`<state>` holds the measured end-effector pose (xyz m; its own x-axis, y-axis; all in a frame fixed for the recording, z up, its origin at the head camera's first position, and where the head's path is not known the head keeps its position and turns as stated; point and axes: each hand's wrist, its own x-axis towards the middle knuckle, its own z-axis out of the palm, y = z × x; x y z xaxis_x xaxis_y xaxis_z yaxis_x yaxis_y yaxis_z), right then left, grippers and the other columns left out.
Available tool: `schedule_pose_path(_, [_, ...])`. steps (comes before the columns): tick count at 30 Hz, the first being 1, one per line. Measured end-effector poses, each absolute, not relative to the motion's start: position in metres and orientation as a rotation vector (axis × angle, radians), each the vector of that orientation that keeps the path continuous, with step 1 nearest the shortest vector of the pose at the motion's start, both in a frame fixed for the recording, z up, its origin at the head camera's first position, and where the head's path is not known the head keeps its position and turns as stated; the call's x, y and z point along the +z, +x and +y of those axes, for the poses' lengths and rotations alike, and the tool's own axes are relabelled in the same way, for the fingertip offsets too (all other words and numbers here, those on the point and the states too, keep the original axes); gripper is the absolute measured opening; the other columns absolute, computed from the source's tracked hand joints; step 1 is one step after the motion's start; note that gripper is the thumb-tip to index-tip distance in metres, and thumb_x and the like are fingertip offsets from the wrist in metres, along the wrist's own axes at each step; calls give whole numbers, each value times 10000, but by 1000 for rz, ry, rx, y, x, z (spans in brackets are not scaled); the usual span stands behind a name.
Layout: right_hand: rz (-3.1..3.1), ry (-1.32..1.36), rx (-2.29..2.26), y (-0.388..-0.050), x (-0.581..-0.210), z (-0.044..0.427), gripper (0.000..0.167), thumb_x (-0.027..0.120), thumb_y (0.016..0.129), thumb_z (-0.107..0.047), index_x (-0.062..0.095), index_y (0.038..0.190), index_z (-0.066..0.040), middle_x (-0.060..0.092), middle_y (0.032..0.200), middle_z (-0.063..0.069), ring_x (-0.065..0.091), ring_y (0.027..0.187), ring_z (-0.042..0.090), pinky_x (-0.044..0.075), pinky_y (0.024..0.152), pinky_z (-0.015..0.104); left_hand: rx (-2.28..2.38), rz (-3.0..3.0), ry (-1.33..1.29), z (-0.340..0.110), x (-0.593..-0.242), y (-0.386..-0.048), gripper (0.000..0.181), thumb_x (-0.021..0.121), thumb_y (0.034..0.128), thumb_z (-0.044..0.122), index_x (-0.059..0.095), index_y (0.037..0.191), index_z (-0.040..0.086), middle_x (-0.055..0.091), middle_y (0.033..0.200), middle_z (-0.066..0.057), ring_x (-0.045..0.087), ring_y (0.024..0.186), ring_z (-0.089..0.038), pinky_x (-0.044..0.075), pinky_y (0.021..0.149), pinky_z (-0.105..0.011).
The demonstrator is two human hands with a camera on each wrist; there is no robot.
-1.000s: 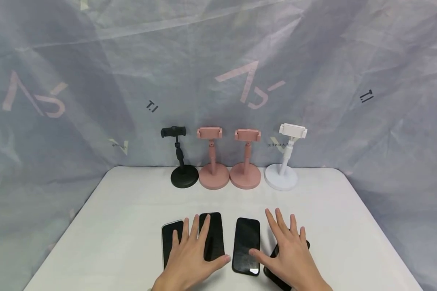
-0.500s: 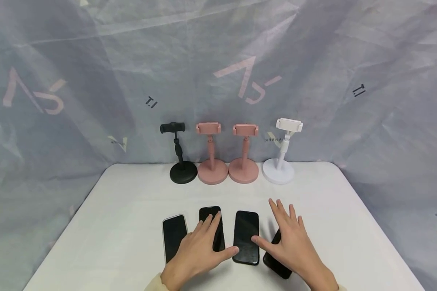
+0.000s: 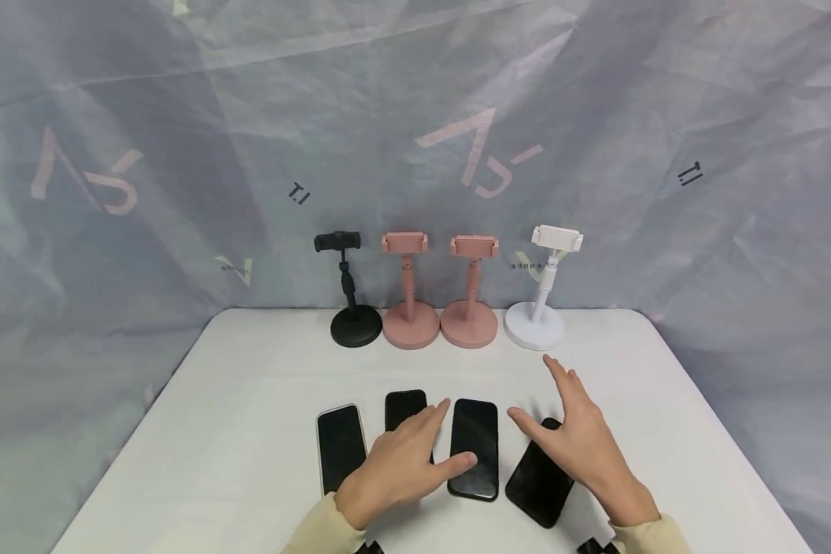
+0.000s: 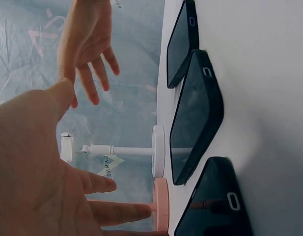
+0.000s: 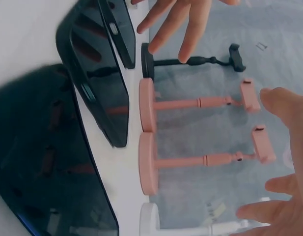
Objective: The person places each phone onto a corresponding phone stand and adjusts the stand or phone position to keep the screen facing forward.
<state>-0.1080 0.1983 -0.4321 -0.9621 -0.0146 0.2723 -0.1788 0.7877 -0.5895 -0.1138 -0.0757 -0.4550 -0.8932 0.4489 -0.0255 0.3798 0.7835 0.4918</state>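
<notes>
Left hand [image 3: 408, 458] and right hand [image 3: 585, 435] are hovering palm-down above a white worktop [image 3: 249, 431], fingers extended, thumbs held apart, neither one gripping anything. Four smartphones are lying face-up in a row below them. Seen from the head, the left hand is partly covering the second phone [image 3: 403, 408], its thumb reaching across the third phone [image 3: 474, 431], which is lying between the hands with its long axis pointing away from the person. Nearer the right hand, the slanted phone [image 3: 538, 488] is resting below and to its left, its far end leaning rightward. At the far left, a pale-edged phone [image 3: 339, 446] is lying nearly lengthwise.

All four screens are looking dark, flat and glossy; some are mirroring the stands. Along the back edge, a black phone stand [image 3: 355, 327], two pink phone stands [image 3: 412, 327] and a white phone stand [image 3: 535, 329] are standing upright on round, disc-shaped bases. Creased grey fabric [image 3: 249, 115] is hanging behind, and cream sleeves [image 3: 324, 529] are covering both forearms.
</notes>
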Motion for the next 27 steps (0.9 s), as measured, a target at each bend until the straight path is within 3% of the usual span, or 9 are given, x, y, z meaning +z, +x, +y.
schedule_pose_path(16, [-2645, 143, 869, -135, -422, 217, 997, 785, 873, -545, 292, 1624, -112, 398, 1603, 235, 394, 1420, 556, 383, 1054, 729, 675, 2946, 802, -50, -447, -147, 955, 331, 927, 859, 404, 1591, 177, 563, 1504, -104, 604, 1320, -285, 570, 926, -538])
schedule_pose_path(27, [-2695, 182, 858, -152, -416, 214, 980, 732, 898, -596, 310, 1611, -73, 388, 1603, 256, 422, 1437, 473, 422, 1064, 678, 464, 2998, 820, -22, -457, -170, 950, 424, 901, 856, 419, 1580, 191, 530, 1527, -110, 623, 1272, -306, 567, 898, -549])
